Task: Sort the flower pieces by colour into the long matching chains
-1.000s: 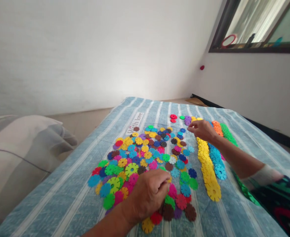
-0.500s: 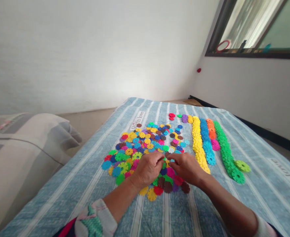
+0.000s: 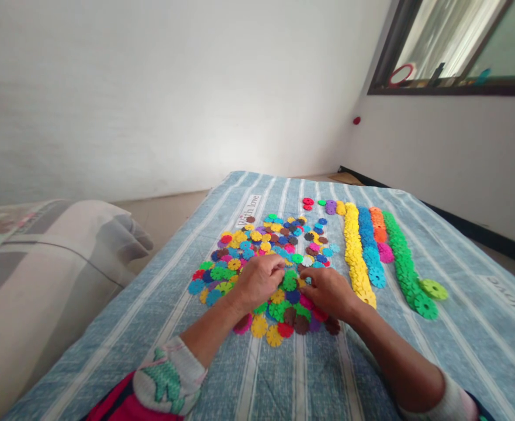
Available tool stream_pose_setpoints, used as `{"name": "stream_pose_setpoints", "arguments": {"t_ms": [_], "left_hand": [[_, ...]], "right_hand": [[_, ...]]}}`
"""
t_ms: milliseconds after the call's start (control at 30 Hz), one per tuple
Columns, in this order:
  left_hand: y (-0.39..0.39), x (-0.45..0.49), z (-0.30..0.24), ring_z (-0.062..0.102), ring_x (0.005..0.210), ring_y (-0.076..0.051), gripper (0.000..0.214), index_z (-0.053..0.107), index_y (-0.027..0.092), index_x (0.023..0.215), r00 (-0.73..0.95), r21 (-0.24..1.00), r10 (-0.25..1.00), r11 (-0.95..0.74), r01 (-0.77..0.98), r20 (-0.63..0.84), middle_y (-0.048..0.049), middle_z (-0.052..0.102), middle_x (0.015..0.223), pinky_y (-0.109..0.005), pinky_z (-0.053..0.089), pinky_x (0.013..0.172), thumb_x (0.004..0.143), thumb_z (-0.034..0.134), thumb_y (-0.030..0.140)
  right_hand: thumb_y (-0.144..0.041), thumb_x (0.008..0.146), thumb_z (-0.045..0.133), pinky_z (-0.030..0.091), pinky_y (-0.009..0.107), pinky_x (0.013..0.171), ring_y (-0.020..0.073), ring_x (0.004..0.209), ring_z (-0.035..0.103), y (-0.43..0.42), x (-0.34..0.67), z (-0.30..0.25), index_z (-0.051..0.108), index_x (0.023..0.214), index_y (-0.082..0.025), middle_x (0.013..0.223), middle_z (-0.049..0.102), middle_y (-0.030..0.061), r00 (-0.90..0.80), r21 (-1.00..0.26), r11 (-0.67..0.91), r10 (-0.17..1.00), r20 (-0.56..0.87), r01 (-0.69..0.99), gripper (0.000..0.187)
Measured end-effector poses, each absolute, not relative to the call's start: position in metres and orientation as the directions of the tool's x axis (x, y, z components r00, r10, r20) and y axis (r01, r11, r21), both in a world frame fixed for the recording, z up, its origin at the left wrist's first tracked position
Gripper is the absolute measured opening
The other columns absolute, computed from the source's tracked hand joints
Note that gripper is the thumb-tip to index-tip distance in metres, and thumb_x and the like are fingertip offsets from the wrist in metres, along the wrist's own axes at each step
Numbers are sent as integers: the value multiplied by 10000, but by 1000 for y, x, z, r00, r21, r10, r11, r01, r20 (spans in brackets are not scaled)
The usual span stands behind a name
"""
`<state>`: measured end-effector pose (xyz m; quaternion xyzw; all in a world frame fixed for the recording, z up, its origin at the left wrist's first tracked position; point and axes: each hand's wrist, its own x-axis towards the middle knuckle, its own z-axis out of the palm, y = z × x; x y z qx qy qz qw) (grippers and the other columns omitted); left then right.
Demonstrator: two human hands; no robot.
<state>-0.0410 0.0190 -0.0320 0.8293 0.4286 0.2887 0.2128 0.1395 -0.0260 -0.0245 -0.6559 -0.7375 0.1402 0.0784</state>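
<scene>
My left hand [image 3: 259,280] is over a loose pile of notched plastic discs [image 3: 273,335] in mixed colours, its fingers curled and pressed together. What they hold, if anything, is hidden. Opposite it, my right hand [image 3: 331,292] hovers at the pile's right side with bent, closed fingers; I cannot make out anything in them. A green notched disc [image 3: 290,280] lies in the gap between both hands. Just right of the right hand runs a row of overlapping yellow discs [image 3: 354,251].
Further right lie a blue row [image 3: 366,225], orange discs [image 3: 377,217], a pink disc [image 3: 386,253] and a long green row [image 3: 401,257]. A lime disc [image 3: 433,289] touches its near end. Striped cloth [image 3: 161,345] covers the surface. A covered padded shape [image 3: 64,280] stands left.
My two hands have drawn slightly apart, the left moving a little up and away. The green disc between them now shows more fully. The view has shifted slightly.
</scene>
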Motion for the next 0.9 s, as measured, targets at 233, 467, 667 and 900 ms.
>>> {"name": "stream_pose_setpoints", "arguments": {"t_ms": [233,467,667,900], "left_hand": [[24,-52,-15,518,571,-109,71,641,152,709,648,553,761,-528,645,-27,31,568,601,-212,349,542,689,583,188],[21,-52,-4,501,624,-117,66,659,175,681,754,383,654,-685,620,-53,12,554,692,-215,344,568,673,606,213],[20,-52,-4,508,652,-121,49,650,177,702,749,377,661,-680,629,-57,11,556,721,-209,358,581,669,628,206],[18,-53,-5,527,675,-128,35,636,172,680,758,392,648,-681,619,-70,8,565,723,-218,362,593,676,603,185]], "right_hand": [[-306,831,522,346,267,626,226,844,653,-27,138,-26,646,1073,-233,898,712,64,-120,-325,93,991,-64,941,281],[-266,785,571,325,245,608,193,777,626,-26,138,-27,628,1010,-221,859,697,42,-75,-372,51,996,-51,927,236],[-263,719,642,274,225,544,139,617,532,-24,142,-29,613,809,-202,670,610,-11,-47,-467,37,999,-9,883,112],[-205,708,581,283,204,493,108,537,485,-22,145,-30,546,604,-192,531,524,-41,-40,-574,35,999,3,818,110]]}}
